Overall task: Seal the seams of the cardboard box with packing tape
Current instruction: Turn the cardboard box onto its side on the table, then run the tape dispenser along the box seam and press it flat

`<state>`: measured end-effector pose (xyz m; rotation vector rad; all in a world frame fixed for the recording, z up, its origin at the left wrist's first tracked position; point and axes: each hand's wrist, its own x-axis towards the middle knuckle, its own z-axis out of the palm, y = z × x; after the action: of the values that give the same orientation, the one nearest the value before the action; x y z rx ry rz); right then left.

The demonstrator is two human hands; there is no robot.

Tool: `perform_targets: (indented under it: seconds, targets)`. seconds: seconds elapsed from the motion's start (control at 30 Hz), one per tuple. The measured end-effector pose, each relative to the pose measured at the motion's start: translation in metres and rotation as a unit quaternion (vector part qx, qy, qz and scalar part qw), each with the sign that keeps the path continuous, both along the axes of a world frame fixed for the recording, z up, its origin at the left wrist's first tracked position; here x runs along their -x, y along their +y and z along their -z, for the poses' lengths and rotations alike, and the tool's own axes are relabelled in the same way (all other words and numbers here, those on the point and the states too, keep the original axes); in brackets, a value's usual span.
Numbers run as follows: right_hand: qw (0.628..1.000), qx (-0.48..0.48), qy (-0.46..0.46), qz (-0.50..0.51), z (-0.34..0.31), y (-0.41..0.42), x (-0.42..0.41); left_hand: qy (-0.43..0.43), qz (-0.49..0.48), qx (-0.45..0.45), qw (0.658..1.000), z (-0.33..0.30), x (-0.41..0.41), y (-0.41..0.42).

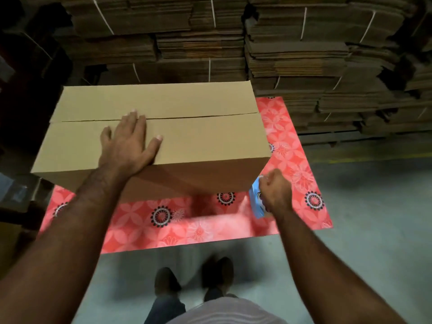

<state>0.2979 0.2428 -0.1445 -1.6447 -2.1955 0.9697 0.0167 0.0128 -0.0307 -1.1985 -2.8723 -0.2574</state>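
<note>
Head view shows your left hand [129, 142] spread flat on the cardboard box [154, 136], its untaped centre seam [203, 117] running left-right, while your right hand [275, 191] grips the blue tape dispenser [255, 199] at its near-right corner.

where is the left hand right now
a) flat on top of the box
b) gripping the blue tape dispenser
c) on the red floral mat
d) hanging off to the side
a: the left hand lies spread, palm down, on the top of the cardboard box, fingertips reaching the centre seam.
</note>
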Motion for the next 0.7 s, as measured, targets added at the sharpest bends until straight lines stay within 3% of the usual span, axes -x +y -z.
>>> perform_targets:
  seconds: [0.1,0.2,0.3,0.37,0.5,0.7]
  targets:
    - [0.995,-0.035,-0.066,-0.064,0.034,-0.027,-0.01,0.009,0.054,0.015,0.998,0.002,-0.021,0.023]
    - [0.981,-0.032,-0.164,-0.102,0.04,-0.03,-0.009,0.025,0.046,0.023,0.998,0.006,-0.026,0.028]
    - [0.985,-0.005,-0.157,-0.078,0.047,-0.025,-0.011,0.025,0.041,0.024,0.999,0.007,-0.025,0.026]
    - [0.994,-0.014,-0.108,-0.029,0.044,-0.016,-0.018,0.02,0.04,0.024,0.999,0.007,-0.025,0.027]
    - [0.993,0.071,0.052,0.08,0.008,0.029,-0.032,0.018,0.04,0.029,0.999,0.008,-0.026,0.027]
    - [0.952,0.054,0.295,0.065,-0.099,0.075,-0.023,0.008,0.04,0.027,0.999,0.003,-0.027,0.026]
